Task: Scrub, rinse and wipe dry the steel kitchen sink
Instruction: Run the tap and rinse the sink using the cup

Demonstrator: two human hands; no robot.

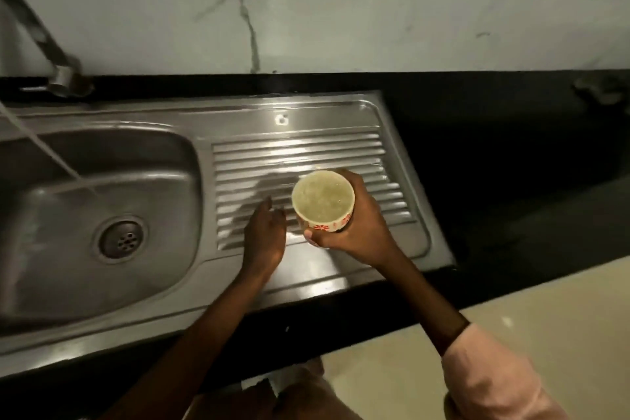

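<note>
Nearest the camera, a pink rolled-up sleeve (491, 375) is seen on the right forearm, and both bare arms are stretched over the black stone counter edge (341, 320) onto the steel kitchen sink (306, 119), which is set into that counter and fills the left and middle of the view. The right hand (358, 225) is wrapped around a small round cream bowl with a red flower pattern (323, 201), thumb at the near side and fingers curled round the far wall; the bowl is filled almost to the rim with pale cloudy liquid and is held upright above the ribbed steel draining board (385, 147). The left hand (265, 235) is laid with straight, relaxed fingers on the ridges just beside the bowl, and nothing is gripped in it. The step in hand is judged to be rinsing the draining board by pouring. It is done well if the bowl is tipped slowly at the far, right end of the ridges, so that the liquid is carried along the grooves toward the deep oval steel basin (102, 187) and its round perforated drain (122, 241), while loosened residue is swept ahead by the flat left palm. A fast tip should be avoided, since liquid could be thrown over the rim onto the counter. Farther back, a stream of water (41, 150) is run into the basin from the grey metal tap (34, 34), beneath the white veined marble backsplash (341, 10).
</note>
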